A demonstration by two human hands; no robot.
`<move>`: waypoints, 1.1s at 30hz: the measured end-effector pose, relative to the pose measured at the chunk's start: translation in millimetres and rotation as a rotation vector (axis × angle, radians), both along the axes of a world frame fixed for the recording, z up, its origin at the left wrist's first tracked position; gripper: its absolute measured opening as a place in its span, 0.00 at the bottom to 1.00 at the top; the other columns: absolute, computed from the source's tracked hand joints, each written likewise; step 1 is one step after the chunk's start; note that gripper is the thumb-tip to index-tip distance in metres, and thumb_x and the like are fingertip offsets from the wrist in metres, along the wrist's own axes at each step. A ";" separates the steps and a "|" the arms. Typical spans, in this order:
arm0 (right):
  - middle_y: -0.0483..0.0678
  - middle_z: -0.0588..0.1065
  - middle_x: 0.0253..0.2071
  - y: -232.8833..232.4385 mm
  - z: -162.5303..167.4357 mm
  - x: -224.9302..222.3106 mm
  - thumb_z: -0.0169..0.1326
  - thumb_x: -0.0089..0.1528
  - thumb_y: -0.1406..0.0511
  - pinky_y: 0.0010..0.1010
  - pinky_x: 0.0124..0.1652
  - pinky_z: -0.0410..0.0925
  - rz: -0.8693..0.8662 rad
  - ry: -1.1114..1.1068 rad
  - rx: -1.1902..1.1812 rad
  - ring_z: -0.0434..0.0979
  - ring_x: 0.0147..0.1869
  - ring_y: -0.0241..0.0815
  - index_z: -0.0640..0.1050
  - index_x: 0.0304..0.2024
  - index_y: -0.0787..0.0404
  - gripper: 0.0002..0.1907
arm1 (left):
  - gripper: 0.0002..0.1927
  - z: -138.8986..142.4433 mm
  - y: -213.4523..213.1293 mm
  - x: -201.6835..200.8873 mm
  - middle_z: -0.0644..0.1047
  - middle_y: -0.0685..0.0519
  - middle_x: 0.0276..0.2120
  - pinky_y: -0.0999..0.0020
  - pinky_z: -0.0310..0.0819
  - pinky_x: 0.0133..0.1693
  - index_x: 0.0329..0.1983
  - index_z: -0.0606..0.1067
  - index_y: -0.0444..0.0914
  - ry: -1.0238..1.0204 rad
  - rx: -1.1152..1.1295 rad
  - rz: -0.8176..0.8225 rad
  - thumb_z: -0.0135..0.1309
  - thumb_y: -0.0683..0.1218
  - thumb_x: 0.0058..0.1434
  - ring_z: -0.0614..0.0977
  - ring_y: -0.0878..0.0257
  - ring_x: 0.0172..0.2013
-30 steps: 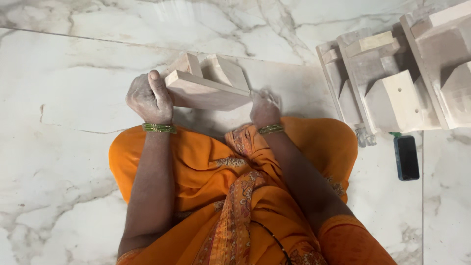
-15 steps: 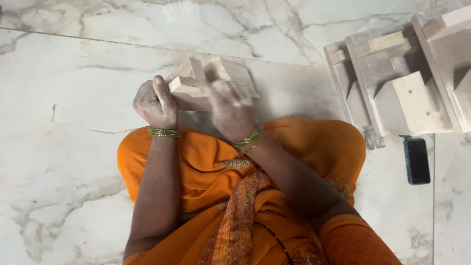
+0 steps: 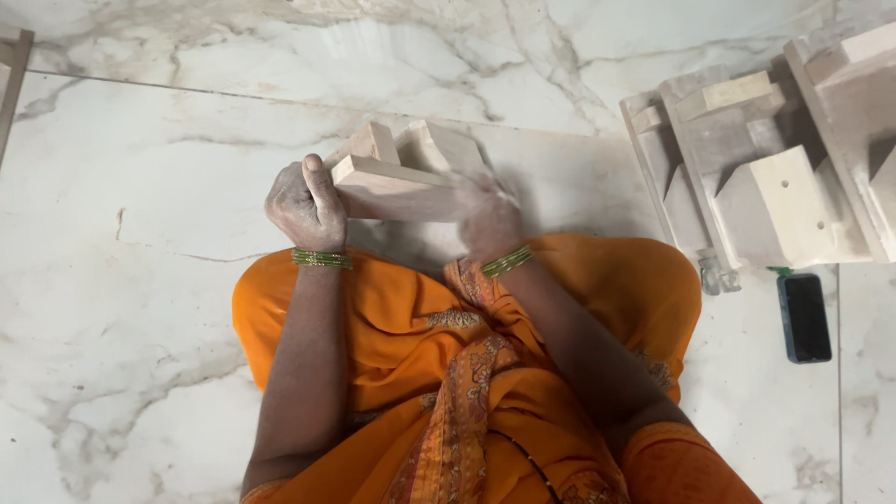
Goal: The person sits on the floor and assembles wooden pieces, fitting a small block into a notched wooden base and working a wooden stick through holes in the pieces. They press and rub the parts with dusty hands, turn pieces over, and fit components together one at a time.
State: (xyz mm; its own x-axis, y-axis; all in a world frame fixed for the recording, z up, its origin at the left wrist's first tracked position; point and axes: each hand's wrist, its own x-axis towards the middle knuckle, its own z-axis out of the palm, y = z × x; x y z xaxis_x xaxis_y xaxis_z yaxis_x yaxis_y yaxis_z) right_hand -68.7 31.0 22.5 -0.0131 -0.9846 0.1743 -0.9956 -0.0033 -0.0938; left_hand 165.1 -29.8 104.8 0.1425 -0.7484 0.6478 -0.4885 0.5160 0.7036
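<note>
A pale wooden piece (image 3: 401,177) made of joined blocks rests over my lap, above the orange cloth (image 3: 448,355). My left hand (image 3: 303,201), dusty, grips its left end with the thumb on top. My right hand (image 3: 490,219) is blurred and lies against the piece's right front face; whether it holds something small there I cannot tell. Both wrists wear green bangles.
I sit on a white marble floor (image 3: 140,308). A stack of similar pale wooden pieces (image 3: 765,177) lies at the upper right. A dark phone (image 3: 805,317) lies on the floor below that stack. A wooden edge (image 3: 11,75) shows at the far left.
My right hand has slid rightward along the front of the wooden piece from its middle. My left hand has kept its grip on the left end.
</note>
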 end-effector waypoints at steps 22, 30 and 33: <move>0.51 0.78 0.51 8.2 71.5 66.7 0.45 0.73 0.66 0.43 0.54 0.73 0.137 -0.356 -0.257 0.78 0.58 0.48 0.73 0.64 0.51 0.17 | 0.28 -3.1 -3.0 4.2 0.68 0.46 0.20 0.54 0.60 0.29 0.23 0.68 0.31 -0.038 -0.011 -0.002 0.42 0.51 0.81 0.70 0.52 0.23; 0.55 0.76 0.56 6.6 14.7 6.8 0.41 0.59 0.72 0.33 0.35 0.78 0.002 0.084 -0.181 0.77 0.60 0.54 0.67 0.67 0.48 0.33 | 0.29 -1.5 -2.5 2.4 0.68 0.47 0.18 0.55 0.60 0.28 0.20 0.67 0.32 0.035 0.035 -0.015 0.42 0.51 0.79 0.69 0.54 0.21; 0.60 0.80 0.47 6.9 -28.3 -46.8 0.36 0.71 0.71 0.37 0.41 0.78 -0.344 -0.196 0.654 0.84 0.48 0.52 0.66 0.69 0.59 0.23 | 0.29 -1.2 -3.6 0.8 0.68 0.46 0.19 0.54 0.59 0.28 0.20 0.67 0.32 0.014 0.018 -0.024 0.43 0.51 0.79 0.69 0.53 0.22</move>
State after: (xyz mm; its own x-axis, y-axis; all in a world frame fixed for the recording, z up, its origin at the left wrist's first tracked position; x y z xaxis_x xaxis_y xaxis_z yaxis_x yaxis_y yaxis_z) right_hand -115.5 37.9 -5.9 -0.3083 -0.8211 -0.4803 -0.8952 0.4212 -0.1454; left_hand 165.9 -33.4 103.6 0.1335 -0.7630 0.6325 -0.4666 0.5146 0.7193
